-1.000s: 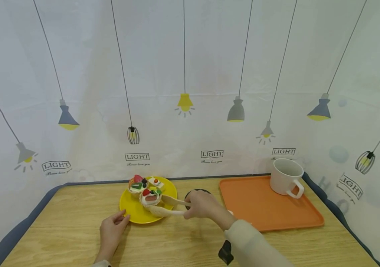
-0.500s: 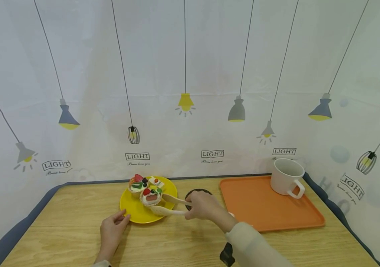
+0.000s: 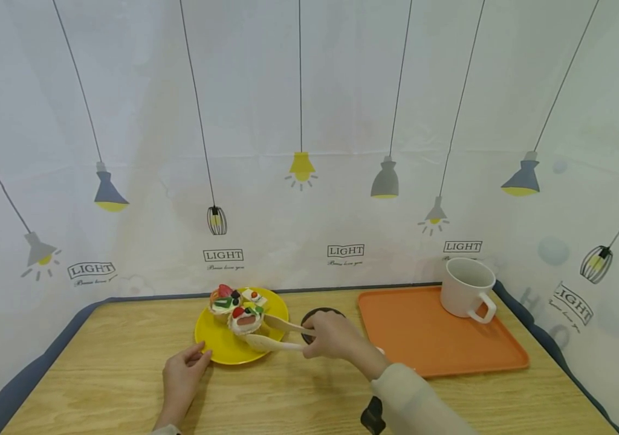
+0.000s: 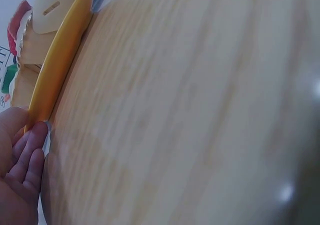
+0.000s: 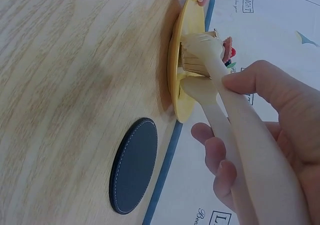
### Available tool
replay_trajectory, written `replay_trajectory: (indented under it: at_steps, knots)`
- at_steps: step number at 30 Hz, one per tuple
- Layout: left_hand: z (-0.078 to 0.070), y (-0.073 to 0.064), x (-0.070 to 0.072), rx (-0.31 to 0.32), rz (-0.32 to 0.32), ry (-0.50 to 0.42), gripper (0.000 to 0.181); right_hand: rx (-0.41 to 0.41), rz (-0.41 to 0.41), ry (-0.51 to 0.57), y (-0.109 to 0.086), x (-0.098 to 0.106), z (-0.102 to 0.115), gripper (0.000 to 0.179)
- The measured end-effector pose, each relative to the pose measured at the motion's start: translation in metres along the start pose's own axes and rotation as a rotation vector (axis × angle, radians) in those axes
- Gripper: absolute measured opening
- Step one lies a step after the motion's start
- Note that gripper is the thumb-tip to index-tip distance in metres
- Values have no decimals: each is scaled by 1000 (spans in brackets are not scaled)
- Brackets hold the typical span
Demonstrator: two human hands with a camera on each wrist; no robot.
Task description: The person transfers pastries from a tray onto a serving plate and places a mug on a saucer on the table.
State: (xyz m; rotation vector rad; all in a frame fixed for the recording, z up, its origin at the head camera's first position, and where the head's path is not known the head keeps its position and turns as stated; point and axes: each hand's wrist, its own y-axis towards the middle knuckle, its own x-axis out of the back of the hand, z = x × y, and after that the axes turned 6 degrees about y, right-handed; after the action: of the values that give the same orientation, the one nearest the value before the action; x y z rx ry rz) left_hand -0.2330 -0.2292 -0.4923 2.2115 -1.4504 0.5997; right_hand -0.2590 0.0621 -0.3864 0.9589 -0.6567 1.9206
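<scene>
My left hand [image 3: 181, 374] pinches the near-left rim of a yellow plate [image 3: 222, 352]. In the left wrist view, the thumb lies over the plate's edge [image 4: 62, 60] with fingers under it. My right hand [image 3: 333, 338] grips cream-coloured tongs [image 5: 257, 147], thumb on one arm and fingers curled round the other. The tongs' spread tips stand at the side of the front cupcake [image 3: 245, 324], which has white cream and fruit on top. Behind it on the plate are another fruit-topped cupcake [image 3: 225, 304] and a small white cake piece [image 3: 256, 297].
A round black coaster [image 5: 134, 167] with pale stitching lies on the wooden table [image 3: 266, 399], partly hidden by my right hand in the head view. To the right, an orange tray [image 3: 424, 338] bears a white mug [image 3: 462, 296]. A lamp-printed curtain [image 3: 298, 90] encloses the back and sides.
My right hand and the tongs have shifted very slightly to the right. The left hand, plate and cakes look the same.
</scene>
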Motion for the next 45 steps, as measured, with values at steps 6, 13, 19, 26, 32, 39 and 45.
replay_trajectory:
  at_steps: [6,13,19,26,32,39,45]
  knots:
    - [0,0,0,1,-8,2,33,5,9,5,-2,3,0,10]
    - [0,-1,0,-11,-12,7,33,13,13,-4,-3,3,-4,15]
    - [0,0,0,-22,-9,1,33,-1,17,11,-4,4,-5,37]
    - [-2,-1,1,-10,5,-1,33,-7,38,41,-5,5,-7,43]
    - [-2,-1,1,-5,5,-4,33,11,52,84,-6,5,-11,43]
    - [-1,-1,0,-2,4,-2,33,6,51,109,-7,3,-14,45]
    - [0,-1,0,1,6,-7,33,-1,43,139,-7,3,-16,48]
